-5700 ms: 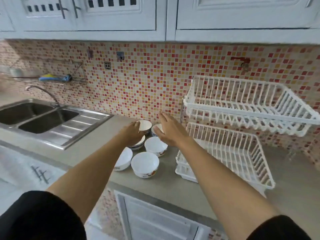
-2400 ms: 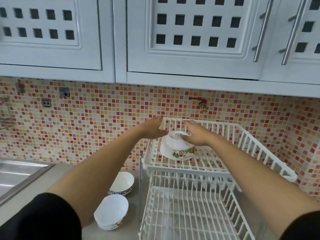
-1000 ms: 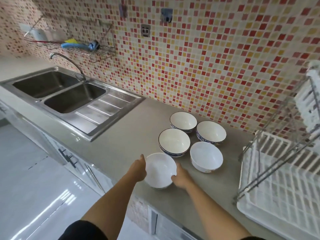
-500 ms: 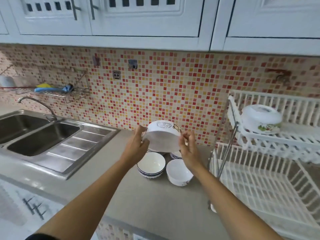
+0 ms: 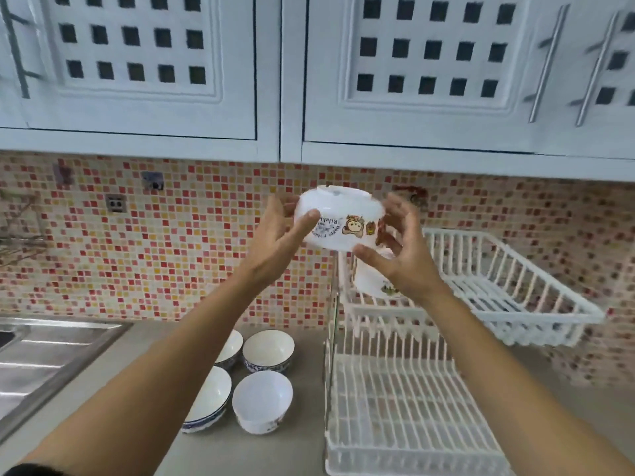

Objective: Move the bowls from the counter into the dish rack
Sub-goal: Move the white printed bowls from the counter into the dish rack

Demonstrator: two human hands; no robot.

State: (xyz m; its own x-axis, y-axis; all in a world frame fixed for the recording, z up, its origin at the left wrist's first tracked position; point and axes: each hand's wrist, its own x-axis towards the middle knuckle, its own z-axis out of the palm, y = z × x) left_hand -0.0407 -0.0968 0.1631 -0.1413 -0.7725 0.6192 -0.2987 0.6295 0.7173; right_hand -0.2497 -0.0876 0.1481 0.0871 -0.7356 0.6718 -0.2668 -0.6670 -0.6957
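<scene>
A white bowl with cartoon prints (image 5: 340, 219) is upside down in the air, left of the dish rack's upper tier (image 5: 515, 286). My left hand (image 5: 278, 235) grips its left side and my right hand (image 5: 402, 249) its right side. Behind my right hand another upturned white bowl (image 5: 372, 280) rests in the upper tier, partly hidden. Several bowls stand upright on the counter (image 5: 302, 389): a plain white one (image 5: 263, 400) and three blue-rimmed ones (image 5: 268, 350) (image 5: 211, 396) (image 5: 231, 345). The rack's lower tier (image 5: 405, 407) holds nothing I can see.
A steel sink drainboard (image 5: 51, 352) lies at the left. White wall cabinets (image 5: 275, 63) hang low over the mosaic backsplash (image 5: 171, 252), just above the raised bowl. A wire shelf (image 5: 20, 238) juts from the wall at the far left.
Both hands have lifted the printed bowl higher and to the right, close to the rack's upper tier. One bowl fewer stands on the counter than a second ago.
</scene>
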